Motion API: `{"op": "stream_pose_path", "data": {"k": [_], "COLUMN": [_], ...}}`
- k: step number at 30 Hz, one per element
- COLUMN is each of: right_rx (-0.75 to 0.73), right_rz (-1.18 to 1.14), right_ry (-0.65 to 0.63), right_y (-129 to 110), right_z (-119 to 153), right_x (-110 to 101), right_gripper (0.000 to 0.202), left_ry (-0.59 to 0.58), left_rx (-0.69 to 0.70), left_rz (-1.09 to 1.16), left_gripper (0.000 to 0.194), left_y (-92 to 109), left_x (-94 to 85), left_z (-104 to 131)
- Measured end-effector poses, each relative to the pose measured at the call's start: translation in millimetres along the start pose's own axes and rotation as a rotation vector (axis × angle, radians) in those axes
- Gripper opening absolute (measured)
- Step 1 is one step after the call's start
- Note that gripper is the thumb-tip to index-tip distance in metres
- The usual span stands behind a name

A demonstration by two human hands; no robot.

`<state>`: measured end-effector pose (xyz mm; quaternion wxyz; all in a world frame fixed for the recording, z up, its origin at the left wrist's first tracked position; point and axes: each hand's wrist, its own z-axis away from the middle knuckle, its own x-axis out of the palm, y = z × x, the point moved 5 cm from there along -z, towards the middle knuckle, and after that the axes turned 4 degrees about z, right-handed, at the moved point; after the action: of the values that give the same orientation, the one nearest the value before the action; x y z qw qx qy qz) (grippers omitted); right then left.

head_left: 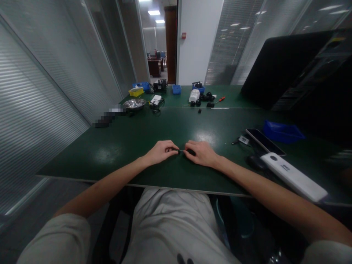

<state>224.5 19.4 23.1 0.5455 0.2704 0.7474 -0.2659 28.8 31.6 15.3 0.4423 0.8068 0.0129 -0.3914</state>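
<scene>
Low over the near part of the green table (154, 128), my two hands come close together. The fingers of my left hand (162, 153) are pinched on a small black part (179, 151), whose end shows beyond the fingertips. A short, thin metal rod bridges the gap from it to my right hand (202, 154). My right fingers are curled round the rod's other end, where something dark shows between thumb and fingers. The exact kind of both pieces is too small and covered to tell.
To the right lie a phone (265, 142), a long white device (294, 176), a tagged cable (243, 139) and a blue tray (283, 131). Farther back are a metal bowl (134, 104), a yellow bin (136, 91), black parts (207, 96) and a red-handled screwdriver (221, 99).
</scene>
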Motion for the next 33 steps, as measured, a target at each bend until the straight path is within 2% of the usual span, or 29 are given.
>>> {"op": "stream_pose_path", "data": {"k": [9,18,33], "right_rx": [-0.046,-0.107,-0.104], "right_rz": [-0.029,0.06,0.043], "right_ry": [0.038,0.001,-0.027], "right_y": [0,-7,-6], "right_z": [1,-1,-4], "right_x": [4,6,12], "right_gripper": [0.027,0.028,0.032], "left_ry": [0.021,0.015,0.104], "left_rx": [-0.008,0.03,-0.056], "left_rz": [0.05,0.007,0.107], "left_gripper": [0.025,0.021,0.019], "left_y": [0,5,-7], "left_x": [-0.7,3.8,6.3], "left_z": [0,0,-4]}}
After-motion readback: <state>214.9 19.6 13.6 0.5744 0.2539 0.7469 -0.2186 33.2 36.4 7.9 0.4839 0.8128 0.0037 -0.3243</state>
